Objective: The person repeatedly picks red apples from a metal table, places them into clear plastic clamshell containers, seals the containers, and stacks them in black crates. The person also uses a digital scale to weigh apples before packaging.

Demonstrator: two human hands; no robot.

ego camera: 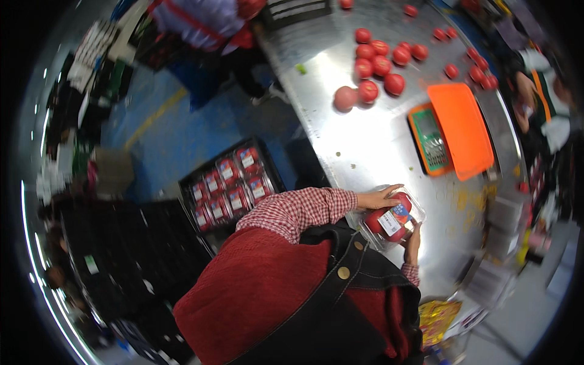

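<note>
A clear plastic clamshell box of tomatoes point(375, 222), with a printed label on its lid, is held between my two hands over the metal table point(378, 146). My left hand point(381, 199) lies on its far left edge, fingers over the lid. On the right side, my right hand point(413, 242) grips the box's edge. Loose tomatoes point(381, 65) lie farther up the table. An orange weighing scale point(431, 141) stands beyond my hands, an orange tray point(463, 130) tilted over part of it.
Left of the table, a black crate point(262, 150) holds several labelled tomato boxes. Stacked clear containers point(504, 214) stand at the table's right edge. Black crates point(132, 246) are stacked at left. One person point(196, 23) is at the top, another point(543, 91) across the table.
</note>
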